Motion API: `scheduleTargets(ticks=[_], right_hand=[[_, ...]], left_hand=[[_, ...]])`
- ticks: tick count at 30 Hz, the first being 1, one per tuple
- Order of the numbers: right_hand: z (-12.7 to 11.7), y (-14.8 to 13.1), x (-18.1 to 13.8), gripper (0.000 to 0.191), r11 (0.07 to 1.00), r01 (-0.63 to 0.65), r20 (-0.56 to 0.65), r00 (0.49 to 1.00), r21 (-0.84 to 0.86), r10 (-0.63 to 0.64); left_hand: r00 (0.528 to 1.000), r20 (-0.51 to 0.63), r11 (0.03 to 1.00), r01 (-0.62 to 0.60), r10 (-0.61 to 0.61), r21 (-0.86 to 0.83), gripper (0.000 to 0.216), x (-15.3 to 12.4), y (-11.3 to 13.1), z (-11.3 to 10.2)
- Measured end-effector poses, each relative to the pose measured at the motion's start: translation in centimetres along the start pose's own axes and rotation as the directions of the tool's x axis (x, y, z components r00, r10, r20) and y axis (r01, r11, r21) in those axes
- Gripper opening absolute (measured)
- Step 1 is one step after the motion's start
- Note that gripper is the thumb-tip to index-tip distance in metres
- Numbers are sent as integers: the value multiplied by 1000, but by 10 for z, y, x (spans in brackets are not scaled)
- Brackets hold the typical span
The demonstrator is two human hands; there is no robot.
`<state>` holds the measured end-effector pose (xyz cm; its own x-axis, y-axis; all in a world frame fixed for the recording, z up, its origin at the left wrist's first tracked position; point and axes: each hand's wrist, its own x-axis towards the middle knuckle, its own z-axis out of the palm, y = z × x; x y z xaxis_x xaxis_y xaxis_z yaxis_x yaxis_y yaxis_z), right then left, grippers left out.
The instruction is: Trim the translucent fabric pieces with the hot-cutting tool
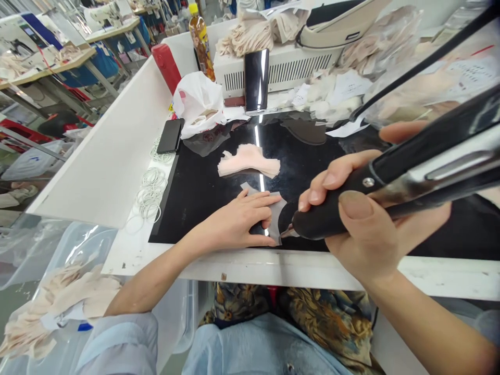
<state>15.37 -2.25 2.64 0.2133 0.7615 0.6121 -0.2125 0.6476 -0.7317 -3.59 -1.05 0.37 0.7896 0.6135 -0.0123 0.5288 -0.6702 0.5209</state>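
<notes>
On the black mat (195,198), the part-spread left hand (244,220) seemingly steadies sheer fabric (278,211) beside the black-handled tool (322,221) the right hand (369,229) grips.

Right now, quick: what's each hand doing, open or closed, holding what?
Left hand: open, laid over the grey translucent piece, not gripping it.
Right hand: closed, holding the black-handled tool.

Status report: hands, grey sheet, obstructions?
Left hand on grey translucent sheet. Right hand grips black-handled tool, tip by sheet's edge. Pink stack beyond, not blocking.
</notes>
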Motion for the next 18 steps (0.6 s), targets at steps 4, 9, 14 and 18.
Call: scheduleTargets(ticks=[4,9,14,18], right_hand=[[-9,4,4,47,999,7,51,999,37,-9],[-16,6,8,48,999,-7,21,1000,52,6],[-20,7,10,48,998,-3,23,1000,59,1],[-27,8,13,32,1000,20,34,999,3,-20]], left_hand=[[998,-69,1000,-6,5,-10,26,0,-3,-2],[966,-254,999,-41,36,-13,13,2,-6,0],[964,-259,998,-49,59,43,22,4,-11,9],[969,-233,996,-70,79,48,25,4,-12,11]])
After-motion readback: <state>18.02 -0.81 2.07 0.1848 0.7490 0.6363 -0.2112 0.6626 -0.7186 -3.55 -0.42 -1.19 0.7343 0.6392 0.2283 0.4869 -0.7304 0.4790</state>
